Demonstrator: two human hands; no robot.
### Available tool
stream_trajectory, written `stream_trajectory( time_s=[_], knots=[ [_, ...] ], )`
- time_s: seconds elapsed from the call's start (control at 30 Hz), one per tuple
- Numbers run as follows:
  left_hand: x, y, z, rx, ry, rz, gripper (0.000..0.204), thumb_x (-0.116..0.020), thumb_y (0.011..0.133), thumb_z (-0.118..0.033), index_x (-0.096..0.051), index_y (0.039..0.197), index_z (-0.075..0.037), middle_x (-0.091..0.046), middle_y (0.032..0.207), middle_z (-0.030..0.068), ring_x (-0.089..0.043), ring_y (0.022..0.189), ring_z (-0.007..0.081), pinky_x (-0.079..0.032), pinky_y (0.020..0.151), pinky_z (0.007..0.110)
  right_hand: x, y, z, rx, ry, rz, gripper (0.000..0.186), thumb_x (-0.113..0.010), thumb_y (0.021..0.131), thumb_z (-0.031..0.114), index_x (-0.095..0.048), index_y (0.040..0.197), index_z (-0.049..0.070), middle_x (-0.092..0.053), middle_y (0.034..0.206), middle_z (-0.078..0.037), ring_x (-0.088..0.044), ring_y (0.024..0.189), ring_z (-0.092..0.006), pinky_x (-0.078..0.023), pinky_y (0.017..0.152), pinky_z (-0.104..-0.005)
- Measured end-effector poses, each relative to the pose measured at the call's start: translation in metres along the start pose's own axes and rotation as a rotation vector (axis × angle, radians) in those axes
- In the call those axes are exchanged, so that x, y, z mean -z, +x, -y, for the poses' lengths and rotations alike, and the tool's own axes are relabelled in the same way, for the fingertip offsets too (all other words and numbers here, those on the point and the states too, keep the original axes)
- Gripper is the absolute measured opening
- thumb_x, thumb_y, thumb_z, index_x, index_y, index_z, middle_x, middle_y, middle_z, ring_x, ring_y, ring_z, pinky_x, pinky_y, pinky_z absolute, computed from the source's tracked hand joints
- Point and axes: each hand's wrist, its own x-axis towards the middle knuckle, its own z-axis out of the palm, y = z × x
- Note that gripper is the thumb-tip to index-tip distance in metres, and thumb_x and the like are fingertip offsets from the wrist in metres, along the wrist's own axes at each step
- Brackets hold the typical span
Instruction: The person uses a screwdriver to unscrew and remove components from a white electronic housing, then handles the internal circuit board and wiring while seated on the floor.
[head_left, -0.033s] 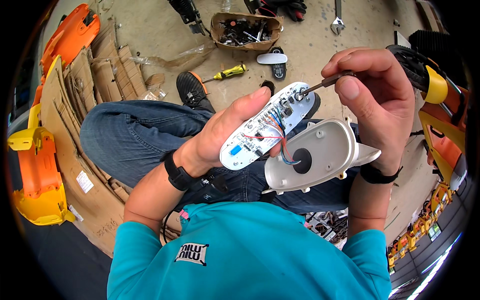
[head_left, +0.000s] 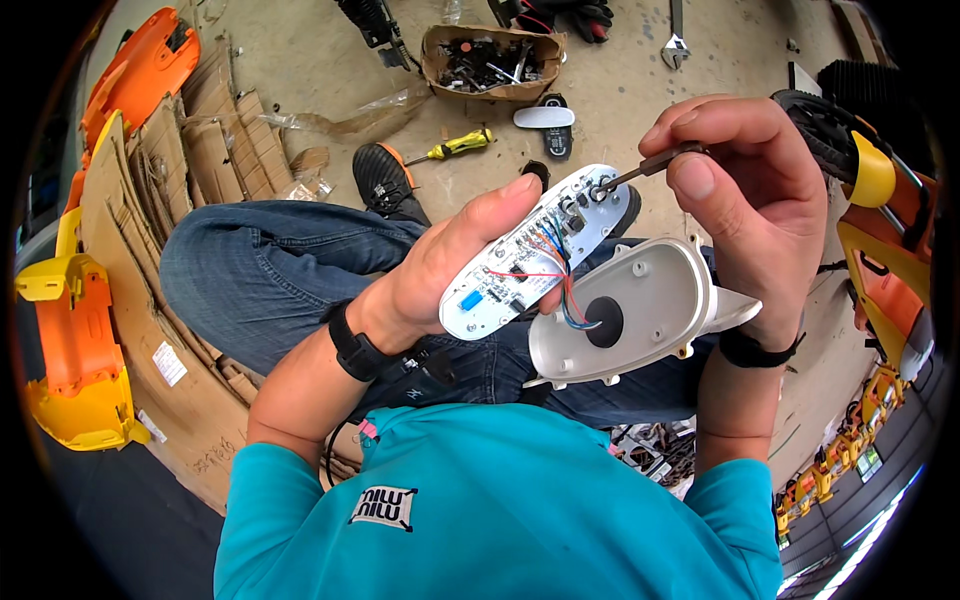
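A long white circuit board (head_left: 497, 272) with rounded ends lies tilted in my left hand (head_left: 436, 262), whose thumb presses along its near-left edge. Thin coloured wires (head_left: 566, 290) run from the board's middle into a white plastic housing (head_left: 655, 290), which rests open side up over my lap. A dark round opening (head_left: 604, 322) shows in the housing floor. My right hand (head_left: 757, 190) pinches a small dark screwdriver (head_left: 662, 160) between thumb and fingers. Its tip meets the board's far right end; whether it sits in a screw is too small to tell.
On the floor ahead are a yellow-handled screwdriver (head_left: 458, 145), a cardboard box (head_left: 492, 90) of small hardware and an adjustable wrench (head_left: 676, 48). Cardboard sheets (head_left: 150, 290) and orange-yellow plastic shells (head_left: 80, 340) lie left. A wheel (head_left: 808, 130) and orange parts stand right.
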Motion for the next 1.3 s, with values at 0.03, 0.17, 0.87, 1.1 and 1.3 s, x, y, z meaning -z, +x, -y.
stream_trajectory(
  time_s=[0.03, 0.17, 0.87, 1.1, 1.3],
  knots=[
    [0.0, 0.0, 0.0, -0.005, 0.001, 0.005, 0.056, -0.03, 0.099, -0.047, -0.062, 0.103, -0.001, -0.067, 0.076, 0.0078, -0.062, 0.064, 0.0096, -0.049, 0.058, 0.021, -0.001, 0.0, -0.001, 0.004, -0.008, 0.009, 0.019, -0.067, 0.081, 0.006, -0.058, 0.095, 0.0, -0.062, 0.093, -0.013, -0.061, 0.087, -0.0185, -0.048, 0.077, -0.0265],
    [0.001, -0.001, 0.001, 0.014, -0.029, 0.01, 0.056, -0.03, 0.099, -0.046, -0.062, 0.102, -0.001, -0.067, 0.076, 0.0083, -0.062, 0.065, 0.0102, -0.049, 0.059, 0.022, -0.006, -0.001, -0.001, -0.008, 0.046, 0.001, 0.018, -0.067, 0.081, 0.006, -0.058, 0.095, 0.0, -0.062, 0.093, -0.013, -0.061, 0.088, -0.0189, -0.048, 0.077, -0.0275],
    [-0.006, -0.003, 0.0, 0.007, 0.048, -0.011, 0.052, -0.033, 0.099, -0.044, -0.062, 0.09, -0.001, -0.064, 0.073, 0.0082, -0.06, 0.066, 0.0116, -0.046, 0.061, 0.023, -0.011, -0.002, -0.004, -0.065, 0.057, 0.074, 0.018, -0.069, 0.078, 0.002, -0.059, 0.093, -0.002, -0.062, 0.09, -0.014, -0.06, 0.083, -0.0182, -0.049, 0.076, -0.0278],
    [-0.004, -0.003, 0.0, 0.01, 0.061, 0.018, 0.054, -0.033, 0.099, -0.044, -0.063, 0.088, -0.001, -0.064, 0.073, 0.0087, -0.06, 0.066, 0.0127, -0.047, 0.062, 0.024, -0.01, -0.001, -0.006, -0.048, 0.009, 0.125, 0.018, -0.069, 0.079, 0.003, -0.06, 0.093, -0.002, -0.062, 0.089, -0.014, -0.06, 0.082, -0.0182, -0.049, 0.074, -0.0275],
    [-0.005, -0.003, 0.0, 0.001, 0.088, 0.007, 0.055, -0.033, 0.099, -0.045, -0.063, 0.086, -0.001, -0.064, 0.073, 0.0085, -0.06, 0.066, 0.0128, -0.047, 0.062, 0.024, -0.011, -0.001, -0.007, -0.05, 0.004, 0.132, 0.018, -0.07, 0.079, 0.004, -0.06, 0.092, -0.002, -0.062, 0.088, -0.014, -0.06, 0.081, -0.0177, -0.048, 0.073, -0.0268]
  ],
)
